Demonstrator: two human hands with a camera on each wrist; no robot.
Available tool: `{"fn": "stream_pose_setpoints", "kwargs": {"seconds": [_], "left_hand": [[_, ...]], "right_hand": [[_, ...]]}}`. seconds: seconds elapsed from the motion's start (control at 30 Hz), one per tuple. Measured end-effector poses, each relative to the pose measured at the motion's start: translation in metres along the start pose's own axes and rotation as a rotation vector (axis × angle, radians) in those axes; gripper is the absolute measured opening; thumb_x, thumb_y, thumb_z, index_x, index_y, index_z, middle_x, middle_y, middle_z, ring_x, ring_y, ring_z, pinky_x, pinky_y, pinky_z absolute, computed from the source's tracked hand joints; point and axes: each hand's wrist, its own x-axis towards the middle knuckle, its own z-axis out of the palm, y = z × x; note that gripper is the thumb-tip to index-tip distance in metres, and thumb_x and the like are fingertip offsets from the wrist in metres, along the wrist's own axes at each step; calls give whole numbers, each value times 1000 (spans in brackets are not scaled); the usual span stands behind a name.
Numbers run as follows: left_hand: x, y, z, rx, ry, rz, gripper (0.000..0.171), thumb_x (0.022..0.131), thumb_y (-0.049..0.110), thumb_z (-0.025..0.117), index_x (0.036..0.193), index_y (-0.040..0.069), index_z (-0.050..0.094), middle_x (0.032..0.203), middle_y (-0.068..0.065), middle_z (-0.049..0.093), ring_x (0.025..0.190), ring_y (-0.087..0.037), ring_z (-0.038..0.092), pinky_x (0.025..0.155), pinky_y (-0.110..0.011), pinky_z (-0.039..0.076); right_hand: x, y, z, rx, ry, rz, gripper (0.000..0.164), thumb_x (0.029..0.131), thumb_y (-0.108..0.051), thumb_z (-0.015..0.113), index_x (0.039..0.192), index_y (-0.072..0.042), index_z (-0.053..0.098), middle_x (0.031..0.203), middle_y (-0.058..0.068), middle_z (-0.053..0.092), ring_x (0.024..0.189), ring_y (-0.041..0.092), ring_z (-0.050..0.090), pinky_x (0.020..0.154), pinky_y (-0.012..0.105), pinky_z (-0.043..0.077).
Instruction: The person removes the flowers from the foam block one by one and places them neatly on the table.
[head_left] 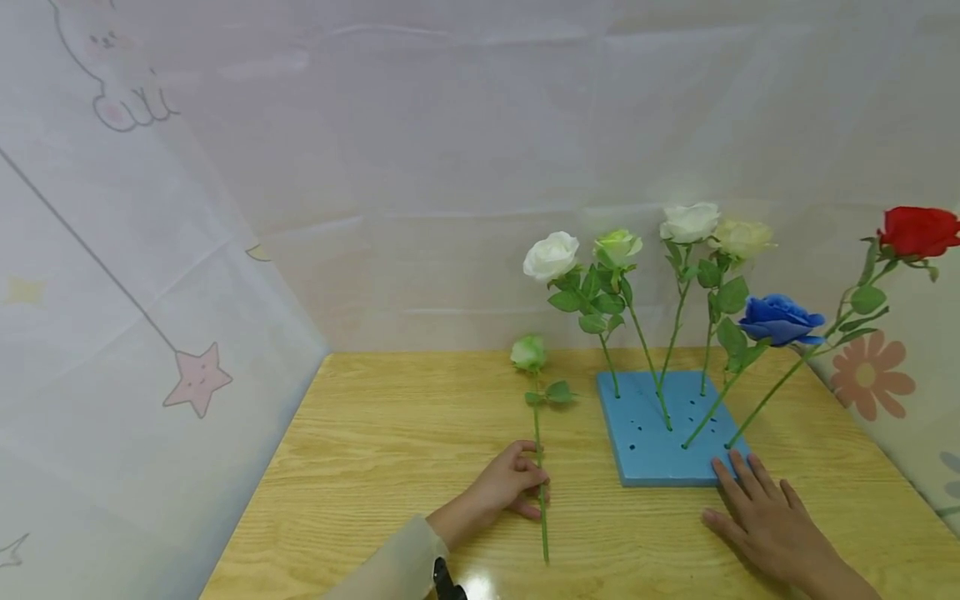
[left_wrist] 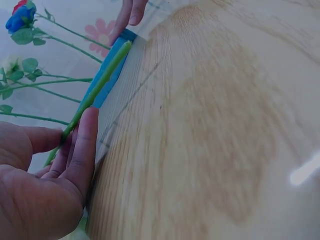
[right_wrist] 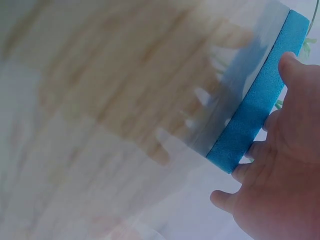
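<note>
My left hand [head_left: 506, 485] pinches the green stem of an artificial rose [head_left: 529, 354] with a pale green head. In the left wrist view thumb and fingers close round the stem [left_wrist: 105, 75], whose cut end points toward the blue foam block [left_wrist: 106, 92]. In the head view that rose lies left of the block [head_left: 656, 468], its head toward the back. The right hand [head_left: 772, 525] has its fingers spread, with fingertips on the block's front right edge. From the right wrist, the hand [right_wrist: 280, 150] lies along the block's side [right_wrist: 265, 90].
Standing in holes of the block are two white roses [head_left: 551, 256], a green-white rose [head_left: 617, 248], a cream rose [head_left: 742, 239], a blue rose [head_left: 780, 320] and a red rose [head_left: 918, 232]. A printed cloth [head_left: 450, 167] hangs behind the wooden table [head_left: 360, 467].
</note>
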Motion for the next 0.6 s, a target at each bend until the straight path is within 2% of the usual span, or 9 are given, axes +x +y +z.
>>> {"fn": "stream_pose_setpoints", "kwargs": {"seconds": [0.37,0.6], "left_hand": [[-5,2,-15,1,5,-7,53,101,6,61,148,2,37,104,-15,64,81,-23,70,62,-42,63],[-12,6,-24,36,13,-18,55,102,7,60,150,2,34,106,-16,64,84,-25,70,64,-42,63]], "right_hand": [[1,2,2,-4,-5,5,81,101,-53,55,160,-6,27,164,27,21,154,45,3,104,77,19],[1,1,2,-6,0,6,80,101,-52,56,160,-6,28,164,27,21,154,44,2,104,77,19]]}}
